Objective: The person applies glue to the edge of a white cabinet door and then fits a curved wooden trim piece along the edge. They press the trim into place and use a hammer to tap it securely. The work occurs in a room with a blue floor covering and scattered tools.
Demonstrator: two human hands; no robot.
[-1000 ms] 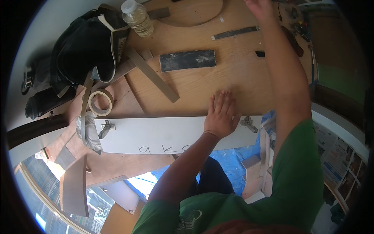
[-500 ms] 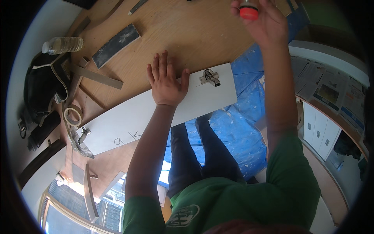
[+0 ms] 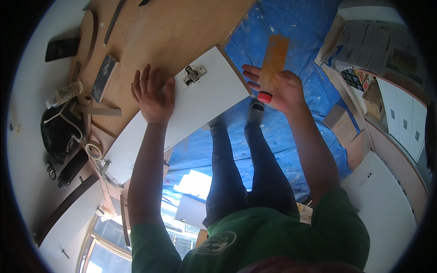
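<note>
A long white panel lies slanted along the near edge of the wooden tabletop. Metal hinges are fixed to it, one near its right end and another at its left end. My left hand is open, fingers stretched over the wood and palm at the panel's far edge. Off the panel's right end, my right hand holds an orange-brown bottle tilted with its red cap downward. The bottle lies between thumb and fingers and is slightly blurred.
Left of my left hand are a dark block, wooden strips, a tape roll, a clear bottle and a black bag. A dark phone-like slab lies farther back. Blue sheeting covers the floor; cabinets stand at right.
My right hand has come down and nearer with the bottle, from the top of the view to over the blue sheeting. The view has swung right; my left hand stays at the panel.
</note>
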